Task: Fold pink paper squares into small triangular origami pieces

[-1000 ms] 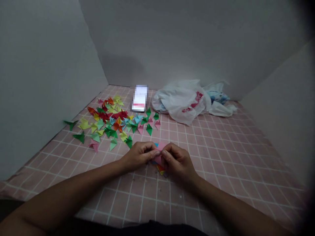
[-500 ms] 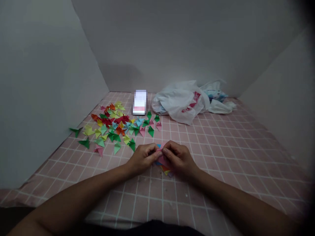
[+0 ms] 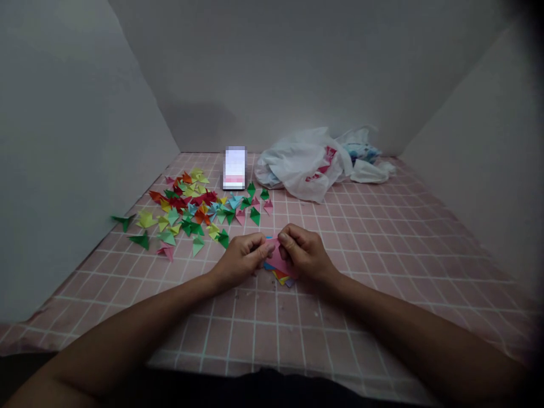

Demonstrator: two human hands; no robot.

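My left hand (image 3: pixel 246 255) and my right hand (image 3: pixel 305 249) meet near the middle of the table, thumbs pressed against curled fingers. Between them shows pink paper (image 3: pixel 278 262), pinched at its upper part by both hands. The fingers cover much of it, so its folds cannot be made out. Right below lie several sheets of coloured paper (image 3: pixel 280 276), with blue, orange, yellow and lilac corners sticking out. Many small folded paper pieces (image 3: pixel 193 226) in green, red, yellow, pink and light blue are spread to the left, beyond my left hand.
A phone (image 3: pixel 234 168) with a lit, blurred screen stands upright at the back. Beside it lies a crumpled white plastic bag (image 3: pixel 297 164), with another bag (image 3: pixel 361 153) behind on the right. A pink checked cloth (image 3: pixel 382 249) covers the table, with walls on three sides.
My hands have drawn slightly apart, so more of the pink paper shows between them. The whole view has shifted a little, with everything appearing higher and further left.
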